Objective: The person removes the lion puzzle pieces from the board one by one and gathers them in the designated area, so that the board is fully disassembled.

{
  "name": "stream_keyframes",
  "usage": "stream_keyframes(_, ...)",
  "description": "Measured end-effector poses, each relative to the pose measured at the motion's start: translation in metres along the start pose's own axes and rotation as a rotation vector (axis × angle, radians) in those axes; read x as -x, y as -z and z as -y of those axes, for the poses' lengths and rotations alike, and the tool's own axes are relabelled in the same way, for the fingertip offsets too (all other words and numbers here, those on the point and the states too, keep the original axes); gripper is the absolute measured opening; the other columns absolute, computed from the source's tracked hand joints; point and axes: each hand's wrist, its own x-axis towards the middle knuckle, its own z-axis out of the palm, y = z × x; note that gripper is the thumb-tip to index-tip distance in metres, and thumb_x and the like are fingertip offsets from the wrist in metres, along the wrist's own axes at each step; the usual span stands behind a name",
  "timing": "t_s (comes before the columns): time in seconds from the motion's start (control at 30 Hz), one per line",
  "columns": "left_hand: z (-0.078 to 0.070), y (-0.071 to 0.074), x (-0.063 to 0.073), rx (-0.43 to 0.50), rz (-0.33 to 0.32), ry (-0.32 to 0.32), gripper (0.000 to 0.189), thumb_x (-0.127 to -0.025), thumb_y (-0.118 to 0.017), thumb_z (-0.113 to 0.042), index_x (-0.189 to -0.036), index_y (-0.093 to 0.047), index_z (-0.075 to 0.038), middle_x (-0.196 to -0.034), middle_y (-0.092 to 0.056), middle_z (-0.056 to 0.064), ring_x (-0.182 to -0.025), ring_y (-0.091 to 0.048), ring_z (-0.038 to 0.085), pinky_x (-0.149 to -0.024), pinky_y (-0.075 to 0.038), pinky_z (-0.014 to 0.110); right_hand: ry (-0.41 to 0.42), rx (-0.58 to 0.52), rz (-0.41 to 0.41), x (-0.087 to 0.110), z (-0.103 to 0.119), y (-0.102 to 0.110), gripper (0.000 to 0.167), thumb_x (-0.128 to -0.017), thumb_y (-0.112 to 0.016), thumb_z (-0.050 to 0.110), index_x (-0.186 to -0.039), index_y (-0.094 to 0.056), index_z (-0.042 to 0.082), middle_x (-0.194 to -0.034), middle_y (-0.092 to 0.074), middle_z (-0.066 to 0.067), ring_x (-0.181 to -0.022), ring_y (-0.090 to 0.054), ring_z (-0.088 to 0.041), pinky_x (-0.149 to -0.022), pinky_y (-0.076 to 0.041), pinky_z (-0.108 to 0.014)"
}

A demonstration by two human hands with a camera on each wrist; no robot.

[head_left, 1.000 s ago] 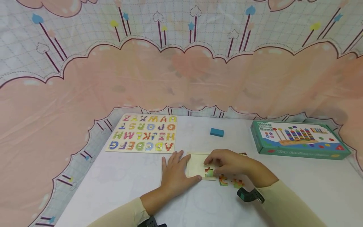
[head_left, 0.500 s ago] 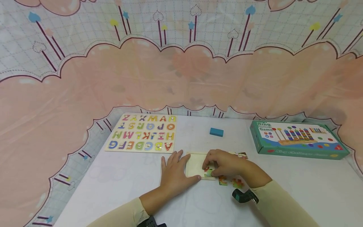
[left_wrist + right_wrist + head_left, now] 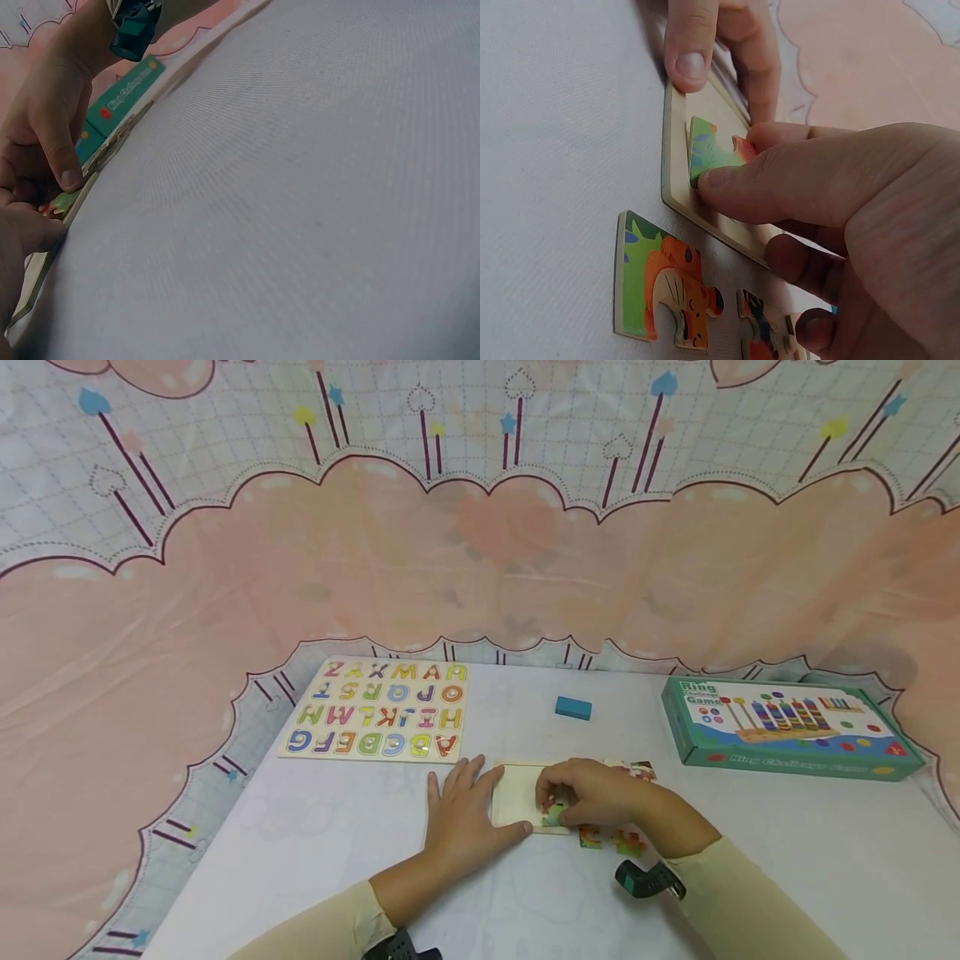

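A shallow wooden puzzle tray (image 3: 514,795) lies flat on the white table. Inside its near right corner is a green and orange puzzle piece (image 3: 711,154), tilted a little. My right hand (image 3: 603,792) reaches over the tray and pinches this piece between thumb and fingers; the hand partly hides it. Spread at the tray's left side, my left hand (image 3: 463,827) steadies it, thumb on the near edge and a fingertip by the far left corner. In the right wrist view, a loose puzzle piece with a striped orange animal (image 3: 664,281) lies beside the tray.
More loose puzzle pieces (image 3: 630,842) lie right of the tray, some partly under my right forearm. An alphabet board (image 3: 375,710) is at the back left. A blue block (image 3: 573,708) stands behind the tray, and a green game box (image 3: 795,728) at the back right.
My right hand has shifted slightly left, and its thumb and fingers have come down onto the green and orange puzzle piece. My left hand has stayed in place.
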Motion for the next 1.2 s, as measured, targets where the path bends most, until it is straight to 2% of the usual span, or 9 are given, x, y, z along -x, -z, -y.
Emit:
stream_keyframes(0.3, 0.0, 0.0, -0.001, -0.004, -0.006, -0.003, 0.09, -0.079, -0.084, -0.064, -0.152, -0.06, -0.017, -0.165, -0.044, 0.013, -0.156, -0.031, 0.04, -0.123, -0.004, 0.074, -0.049, -0.043, -0.008, 0.005, 0.001, 0.0, 0.03, -0.093, -0.081, 0.004, -0.108, -0.07, 0.027, -0.1, -0.067, 0.009, -0.093, -0.061, -0.017, -0.082, -0.054, -0.035)
stream_keyframes(0.63, -0.001, -0.001, -0.001, -0.006, -0.001, 0.0, 0.091, -0.078, -0.084, -0.065, -0.152, -0.06, -0.017, -0.165, -0.044, 0.013, -0.157, -0.03, 0.039, -0.123, -0.003, 0.074, -0.011, -0.084, -0.027, 0.009, -0.006, 0.001, 0.023, -0.096, -0.077, 0.005, -0.109, -0.07, 0.024, -0.094, -0.066, 0.008, -0.086, -0.059, -0.017, -0.074, -0.051, -0.029)
stream_keyframes(0.97, -0.001, 0.0, -0.001, -0.01, -0.013, -0.001, 0.09, -0.078, -0.084, -0.063, -0.151, -0.061, -0.016, -0.164, -0.046, 0.013, -0.156, -0.032, 0.039, -0.123, -0.006, 0.074, -0.006, -0.101, -0.055, 0.025, -0.013, 0.008, 0.021, -0.096, -0.074, 0.005, -0.108, -0.07, 0.021, -0.097, -0.064, 0.005, -0.089, -0.058, -0.018, -0.074, -0.051, -0.027)
stream_keyframes(1.2, -0.001, -0.001, 0.0, 0.003, -0.013, 0.004, 0.091, -0.077, -0.085, -0.063, -0.152, -0.061, -0.017, -0.164, -0.045, 0.013, -0.156, -0.031, 0.039, -0.123, -0.004, 0.073, -0.049, -0.13, -0.068, 0.039, -0.02, 0.011, 0.02, -0.096, -0.074, 0.006, -0.107, -0.069, 0.022, -0.094, -0.062, 0.002, -0.089, -0.058, -0.022, -0.071, -0.051, -0.027)
